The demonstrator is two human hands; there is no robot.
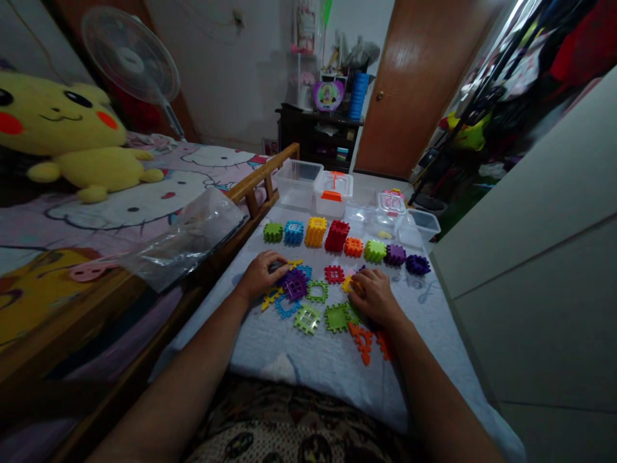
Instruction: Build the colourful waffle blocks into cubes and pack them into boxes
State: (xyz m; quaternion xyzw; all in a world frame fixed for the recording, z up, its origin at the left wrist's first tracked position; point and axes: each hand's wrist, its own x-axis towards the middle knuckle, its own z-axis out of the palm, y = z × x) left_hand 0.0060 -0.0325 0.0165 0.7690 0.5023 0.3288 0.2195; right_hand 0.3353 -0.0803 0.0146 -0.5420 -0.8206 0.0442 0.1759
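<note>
My left hand is closed at the left edge of a loose heap, its fingers on purple notched building tiles. Yellow tiles and blue tiles lie around that purple cluster. At the heap's right side, the curled fingers of my right hand close on a yellow building tile, which they partly cover. Between the hands rest a red tile and a green square frame. Nearer me are light green tiles and an orange triangular piece.
A row of colour-sorted tile stacks stands beyond my hands. Clear plastic boxes and a lidded box with orange clasps sit at the table's far end. A wooden bed rail borders the left; a white panel the right.
</note>
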